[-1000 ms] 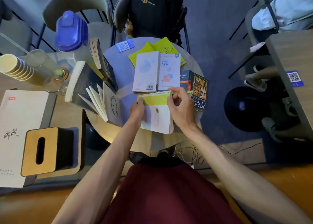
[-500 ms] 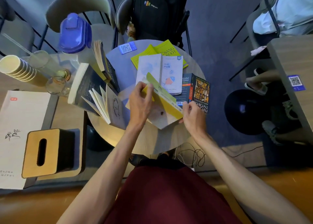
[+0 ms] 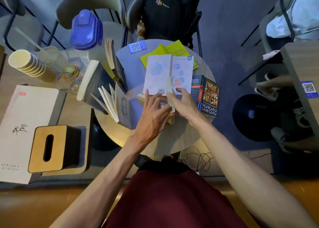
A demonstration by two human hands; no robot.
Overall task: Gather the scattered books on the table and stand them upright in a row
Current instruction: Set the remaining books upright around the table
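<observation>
My left hand point(image 3: 155, 110) and my right hand point(image 3: 183, 103) hold a thin yellow-and-white book point(image 3: 171, 96) between them, standing on edge on the round table point(image 3: 120, 138). To its left, three books stand fanned open: a white one with a sketch point(image 3: 119, 105), a thick dark one point(image 3: 91, 83) and a dark blue one point(image 3: 114, 60). Behind my hands a white book point(image 3: 169, 69) lies spread face down over a yellow-green book point(image 3: 174, 49). A dark "Think & Grow Rich" book point(image 3: 209, 95) lies flat at the right rim.
A side table on the left carries a blue-lidded bottle point(image 3: 86, 29), stacked paper cups point(image 3: 25, 62), glasses point(image 3: 65, 80), a tissue box point(image 3: 50, 148) and a white booklet point(image 3: 17, 124). A black backpack point(image 3: 169, 12) sits on the chair behind. Another person's legs are at right.
The yellow-and-white book went from lying flat near the table's front edge, through a tilt, to standing on edge. Both hands moved with it toward the table's middle.
</observation>
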